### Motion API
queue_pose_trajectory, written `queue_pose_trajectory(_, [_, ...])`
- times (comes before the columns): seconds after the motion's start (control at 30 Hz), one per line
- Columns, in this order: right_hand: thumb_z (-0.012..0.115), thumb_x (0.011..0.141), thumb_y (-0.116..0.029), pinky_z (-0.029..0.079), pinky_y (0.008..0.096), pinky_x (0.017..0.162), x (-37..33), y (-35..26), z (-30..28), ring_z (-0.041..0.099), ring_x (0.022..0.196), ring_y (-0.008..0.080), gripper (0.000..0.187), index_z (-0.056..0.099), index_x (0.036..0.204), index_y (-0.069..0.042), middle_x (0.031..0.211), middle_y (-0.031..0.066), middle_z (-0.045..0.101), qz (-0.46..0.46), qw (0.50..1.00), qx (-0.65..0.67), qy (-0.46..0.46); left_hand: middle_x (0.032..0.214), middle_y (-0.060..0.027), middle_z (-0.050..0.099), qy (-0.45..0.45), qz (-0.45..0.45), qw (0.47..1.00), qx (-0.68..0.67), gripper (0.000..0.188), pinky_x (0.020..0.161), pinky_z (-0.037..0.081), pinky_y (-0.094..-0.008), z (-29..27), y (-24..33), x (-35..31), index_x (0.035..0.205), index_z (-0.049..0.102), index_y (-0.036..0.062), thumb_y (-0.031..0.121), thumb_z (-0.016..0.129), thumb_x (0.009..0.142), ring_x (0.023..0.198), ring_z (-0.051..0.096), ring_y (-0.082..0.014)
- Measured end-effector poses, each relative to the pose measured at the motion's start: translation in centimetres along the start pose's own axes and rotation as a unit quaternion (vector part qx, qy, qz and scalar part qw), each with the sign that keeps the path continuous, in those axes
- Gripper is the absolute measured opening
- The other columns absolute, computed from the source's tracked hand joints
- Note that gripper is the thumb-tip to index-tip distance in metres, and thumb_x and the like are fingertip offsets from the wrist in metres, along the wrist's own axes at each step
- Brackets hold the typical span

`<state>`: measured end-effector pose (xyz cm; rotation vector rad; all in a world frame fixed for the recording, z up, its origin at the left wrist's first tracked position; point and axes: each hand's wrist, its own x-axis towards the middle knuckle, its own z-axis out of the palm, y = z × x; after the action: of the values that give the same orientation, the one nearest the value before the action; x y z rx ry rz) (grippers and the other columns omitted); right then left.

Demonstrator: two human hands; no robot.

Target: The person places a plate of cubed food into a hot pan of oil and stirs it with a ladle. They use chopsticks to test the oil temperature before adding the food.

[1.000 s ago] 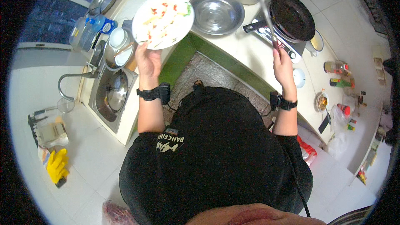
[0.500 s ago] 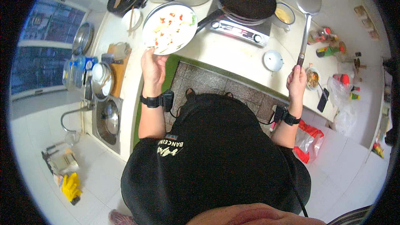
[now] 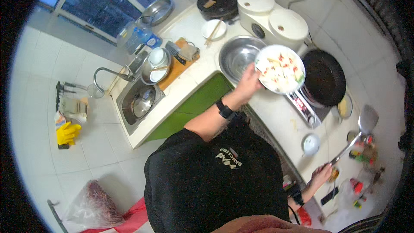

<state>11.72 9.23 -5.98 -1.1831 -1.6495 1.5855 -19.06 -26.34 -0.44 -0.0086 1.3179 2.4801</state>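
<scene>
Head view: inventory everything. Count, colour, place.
Food plate: 1, white, held over counter
Spatula: 1, silver, held right
Portable stove: 1, black-silver, counter
Frying pan: 1, black, on stove
Basin: 1, silver, counter corner
Twin-lidded appliance: 1, cream, back counter
Sink: 1, silver, left
Cutting board: 1, brown, beside sink
Gloves: count unclear, yellow, left wall
Bowls, bottles: several, mixed colours, counter
Left hand: 1, bare, on plate
Right hand: 1, bare, on spatula

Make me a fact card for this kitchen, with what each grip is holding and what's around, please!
Left grip: white plate of chopped white and red food
Right grip: metal spatula, blade end raised away from the hand
Stove: black frying pan on top
Partly behind plate: wide steel bowl
Near sink: wooden board
</scene>
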Motion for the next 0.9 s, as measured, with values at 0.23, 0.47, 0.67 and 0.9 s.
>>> queue_pose_trajectory(0.23, [0.05,0.104,-0.042,0.023,0.0197,0.035,0.0,-2.1,3.1,0.032,0.042,0.0021,0.031,0.047,0.085,-0.018,0.057,-0.0075,0.036,0.024,0.999,-0.015,0.023,0.135,-0.0138,0.054,-0.07,0.008,0.998,0.001,0.045,0.095,0.055,-0.0335,-0.9,-1.0,2.6,0.15,0.029,0.0057,0.01,0.035,0.105,0.119,0.06,-0.021])
queue_pose_trajectory(0.47, [0.053,0.101,-0.042,0.03,0.0192,0.041,1.0,-2.0,2.0,0.039,0.05,0.0028,0.023,0.056,0.094,-0.02,0.064,-0.0085,0.043,0.007,0.999,-0.049,-0.023,0.118,-0.011,0.065,-0.015,0.066,0.997,0.023,0.033,0.078,0.057,-0.0308,-0.7,-0.7,1.1,0.126,0.053,0.0,0.021,0.038,0.106,0.097,0.067,-0.0177])
queue_pose_trajectory(0.67, [0.046,0.106,-0.035,0.024,0.0193,0.036,-1.0,-4.4,1.5,0.033,0.041,0.0028,0.026,0.048,0.09,-0.015,0.058,-0.0073,0.038,0.012,0.998,0.005,-0.06,0.12,-0.0161,0.065,0.033,0.106,0.984,0.137,0.037,0.09,0.055,-0.0326,-0.3,0.7,0.7,0.129,0.053,-0.0038,0.02,0.034,0.107,0.107,0.066,-0.0196])
queue_pose_trajectory(0.9, [0.044,0.106,-0.039,0.026,0.0217,0.035,-1.6,-6.0,1.3,0.032,0.04,0.0042,0.033,0.045,0.085,-0.013,0.058,-0.0073,0.037,0.017,0.992,0.014,-0.121,0.118,-0.0141,0.065,0.082,0.123,0.979,0.139,0.038,0.087,0.053,-0.0307,-0.7,0.7,1.1,0.126,0.053,-0.0048,0.023,0.037,0.106,0.104,0.066,-0.0187])
